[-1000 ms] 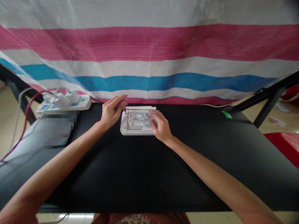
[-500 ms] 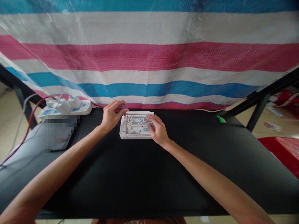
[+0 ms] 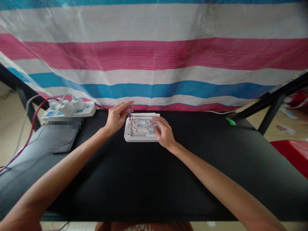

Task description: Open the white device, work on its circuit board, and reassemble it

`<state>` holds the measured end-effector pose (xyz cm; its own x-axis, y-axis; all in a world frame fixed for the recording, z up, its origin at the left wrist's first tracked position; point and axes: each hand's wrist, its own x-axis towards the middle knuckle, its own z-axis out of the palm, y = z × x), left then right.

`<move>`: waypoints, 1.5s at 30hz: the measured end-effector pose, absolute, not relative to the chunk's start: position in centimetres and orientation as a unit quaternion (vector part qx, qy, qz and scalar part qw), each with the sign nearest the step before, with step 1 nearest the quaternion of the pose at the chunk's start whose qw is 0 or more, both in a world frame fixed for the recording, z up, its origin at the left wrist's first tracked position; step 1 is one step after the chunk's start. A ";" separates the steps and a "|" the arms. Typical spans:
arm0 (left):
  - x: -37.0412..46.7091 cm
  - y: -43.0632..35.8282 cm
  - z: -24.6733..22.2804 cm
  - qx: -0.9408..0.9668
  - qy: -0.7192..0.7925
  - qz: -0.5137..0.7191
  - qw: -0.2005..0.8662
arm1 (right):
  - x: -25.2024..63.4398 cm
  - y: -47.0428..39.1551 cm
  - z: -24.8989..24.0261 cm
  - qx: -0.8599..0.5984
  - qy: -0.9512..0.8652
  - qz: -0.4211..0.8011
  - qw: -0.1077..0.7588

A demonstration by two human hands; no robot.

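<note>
A white plastic device (image 3: 141, 134) with a printed label and rows of small vent holes lies flat on the black table. My left hand (image 3: 117, 117) is at its far left corner, fingers closed round a small purplish screwdriver (image 3: 129, 111). The tool stands nearly upright, its tip at the round hole in that corner. On the device's right part rests my right hand (image 3: 164, 130), fingers apart and slightly curled, covering that end.
At the back left a white power strip (image 3: 89, 109) holds several plugs and cables, with a dark flat item (image 3: 66, 146) in front. A green scrap (image 3: 231, 121) lies at the right. A striped sheet (image 3: 154, 54) hangs behind the table (image 3: 144, 186).
The view has shifted slightly. My left fingers have turned a little on the screwdriver, which stays at the same corner. My right hand keeps its place on the device.
</note>
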<state>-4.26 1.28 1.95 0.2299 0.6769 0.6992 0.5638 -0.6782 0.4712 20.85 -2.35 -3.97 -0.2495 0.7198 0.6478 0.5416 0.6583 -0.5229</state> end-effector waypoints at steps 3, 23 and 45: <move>-4.2 1.4 1.8 0.770 0.397 0.491 0.091 | 20.7 -2.3 -4.0 -0.406 -0.787 0.085 0.457; -3.7 2.4 2.1 0.748 0.421 0.497 0.127 | 20.5 -1.0 -4.3 -0.424 -0.773 0.058 0.468; -4.6 1.8 2.2 0.749 0.449 0.478 0.087 | 20.6 -1.0 -4.4 -0.414 -0.778 0.063 0.468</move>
<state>-4.65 1.80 2.17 0.1384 0.7568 0.6388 0.5907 -0.5808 0.5602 20.62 -1.04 -4.38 -0.2188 0.7036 0.6761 0.5865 0.6486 -0.4851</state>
